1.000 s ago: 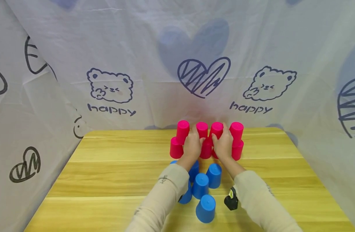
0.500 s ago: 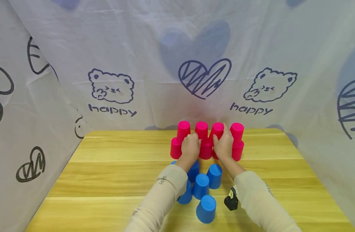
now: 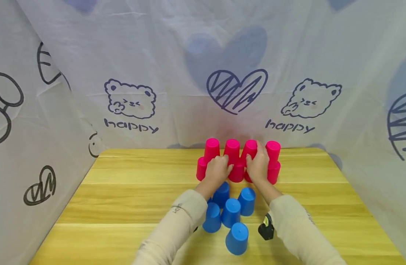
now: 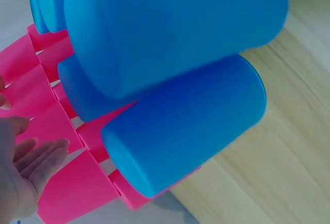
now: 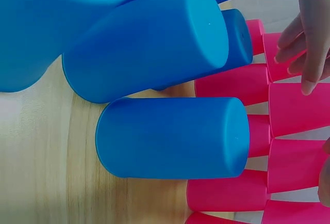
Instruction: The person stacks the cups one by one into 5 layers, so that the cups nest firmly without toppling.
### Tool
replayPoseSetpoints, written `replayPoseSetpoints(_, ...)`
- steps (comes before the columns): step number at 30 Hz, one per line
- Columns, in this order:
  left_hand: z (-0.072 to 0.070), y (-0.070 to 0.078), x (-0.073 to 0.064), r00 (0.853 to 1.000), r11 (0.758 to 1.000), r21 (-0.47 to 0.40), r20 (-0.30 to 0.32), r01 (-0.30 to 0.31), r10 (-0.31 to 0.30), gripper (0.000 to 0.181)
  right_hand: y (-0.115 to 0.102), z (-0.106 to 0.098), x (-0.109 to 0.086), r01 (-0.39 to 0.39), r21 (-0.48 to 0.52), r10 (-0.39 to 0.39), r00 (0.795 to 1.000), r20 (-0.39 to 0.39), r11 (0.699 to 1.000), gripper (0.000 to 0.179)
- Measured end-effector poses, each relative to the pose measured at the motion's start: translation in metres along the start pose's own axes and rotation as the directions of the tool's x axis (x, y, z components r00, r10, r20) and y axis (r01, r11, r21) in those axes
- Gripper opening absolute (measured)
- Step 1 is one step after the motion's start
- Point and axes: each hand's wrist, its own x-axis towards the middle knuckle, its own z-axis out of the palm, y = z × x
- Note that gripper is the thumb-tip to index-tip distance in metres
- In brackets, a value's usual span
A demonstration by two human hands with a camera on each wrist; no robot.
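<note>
Pink cups stand upside down in two tiers at the back of the table, an upper row [image 3: 232, 148] resting on a lower row [image 3: 236, 173]. My right hand [image 3: 258, 167] pinches the third upper pink cup [image 3: 250, 148], thumb on its left side and fingers on its right. My left hand [image 3: 216, 172] hovers before the first upper pink cup [image 3: 211, 148] and the second, its fingers loose with nothing held. In the left wrist view the left hand [image 4: 20, 182] shows spread fingers beside the pink cups.
Several upside-down blue cups [image 3: 231, 212] stand on the wooden table [image 3: 130, 206] below and between the forearms, one blue cup [image 3: 237, 238] nearest the front. A white printed cloth [image 3: 183, 110] hangs behind the table. A black device [image 3: 266, 228] sits at the right sleeve.
My left hand has let go of the second upper cup and drawn down and left, showing more of that cup. The right hand has stayed at the third cup.
</note>
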Motion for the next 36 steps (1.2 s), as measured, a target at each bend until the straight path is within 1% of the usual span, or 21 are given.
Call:
replayPoseSetpoints(2,-0.003,-0.002,-0.003,0.999,0.999,-0.005,0.02,-0.033,0.034,0.02,0.0,-0.001,-0.002,0.014,0.001,-0.014,1.0,-0.002,1.0,0.054)
replayPoseSetpoints(5,-0.007,-0.005,-0.008,0.997,0.997,-0.012,0.033,-0.071,0.072,0.019,0.001,-0.004,-0.005,0.039,0.011,-0.039,0.999,-0.006,0.999,0.054)
replayPoseSetpoints(8,-0.011,-0.008,-0.013,0.995,0.995,-0.058,0.047,-0.08,0.083,0.019,0.0,-0.007,-0.01,0.062,0.022,-0.061,0.998,-0.015,0.998,0.055)
replayPoseSetpoints(11,-0.013,-0.013,-0.017,0.992,0.991,-0.099,0.083,-0.087,0.095,0.021,-0.001,-0.011,-0.016,0.101,0.044,-0.1,0.994,-0.033,0.994,0.055)
replayPoseSetpoints(15,-0.014,-0.023,-0.024,0.98,0.976,-0.186,0.143,-0.112,0.139,0.029,0.0,-0.017,-0.026,0.166,0.09,-0.162,0.985,-0.05,0.982,0.052)
replayPoseSetpoints(19,-0.016,-0.033,-0.032,0.972,0.956,-0.267,0.166,-0.119,0.167,0.038,0.007,-0.022,-0.036,0.202,0.117,-0.2,0.979,-0.033,0.972,0.052)
replayPoseSetpoints(22,-0.018,-0.04,-0.039,0.971,0.943,-0.316,0.171,-0.106,0.166,0.043,0.015,-0.027,-0.045,0.213,0.123,-0.216,0.976,0.011,0.969,0.052)
replayPoseSetpoints(26,-0.018,-0.053,-0.047,0.97,0.924,-0.368,0.17,-0.099,0.172,0.046,0.027,-0.031,-0.058,0.202,0.129,-0.217,0.969,0.116,0.971,0.052)
replayPoseSetpoints(28,-0.018,-0.059,-0.052,0.969,0.92,-0.374,0.165,-0.112,0.185,0.047,0.031,-0.033,-0.063,0.189,0.126,-0.208,0.964,0.167,0.974,0.052)
replayPoseSetpoints(30,-0.019,-0.064,-0.056,0.967,0.919,-0.379,0.172,-0.11,0.187,0.047,0.033,-0.034,-0.068,0.169,0.124,-0.192,0.959,0.211,0.978,0.054)
replayPoseSetpoints(34,-0.016,-0.073,-0.064,0.963,0.917,-0.384,0.185,-0.112,0.195,0.049,0.038,-0.036,-0.076,0.134,0.121,-0.163,0.948,0.274,0.984,0.055)
replayPoseSetpoints(36,-0.014,-0.076,-0.067,0.963,0.912,-0.396,0.185,-0.11,0.197,0.051,0.04,-0.036,-0.079,0.125,0.12,-0.156,0.942,0.296,0.985,0.055)
